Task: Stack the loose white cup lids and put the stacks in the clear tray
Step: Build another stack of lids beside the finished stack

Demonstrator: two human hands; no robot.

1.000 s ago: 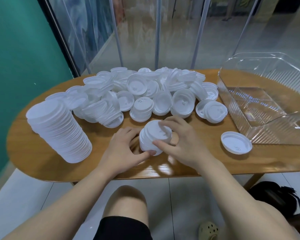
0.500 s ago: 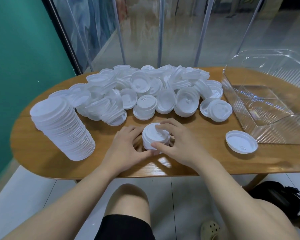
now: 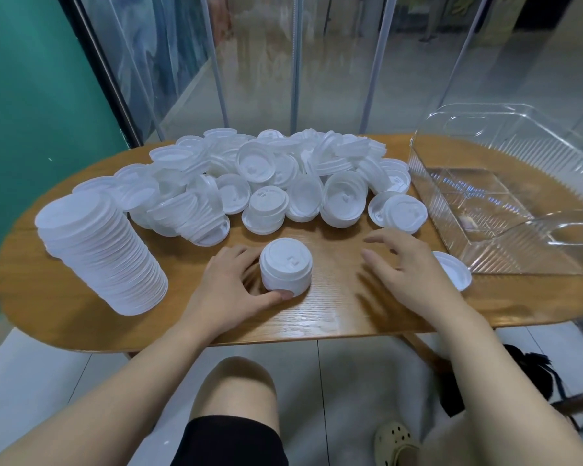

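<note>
sitting at a rounded wooden table (image 3: 317, 317) with a big heap of loose white cup lids (image 3: 283, 183) spread across the far half. left hand (image 3: 229, 290) is wrapped around a short stack of lids (image 3: 286, 266) standing upright near the front edge, fingers curled behind it and thumb pressed against its base at the front. right hand (image 3: 414, 274) hovers off to the right, apart from the stack, fingers spread and loosely bent, holding nothing, kinda blurry.

under that right hand, partly covered by it, a single lid (image 3: 456, 272) lies flat on the wood, just beside the near wall of the clear tray (image 3: 519, 260). tray sits at the right end of the table and i can't see any lids inside it.

at the left end a tall stack of lids (image 3: 98, 253) leans over toward the front. the heap lies between the far edge and the hands, with a couple of nested lids (image 3: 399, 213) right next to the tray's left wall. glass panels behind, teal wall on the left, a knee and a beige clog (image 3: 396, 443) below the table.
</note>
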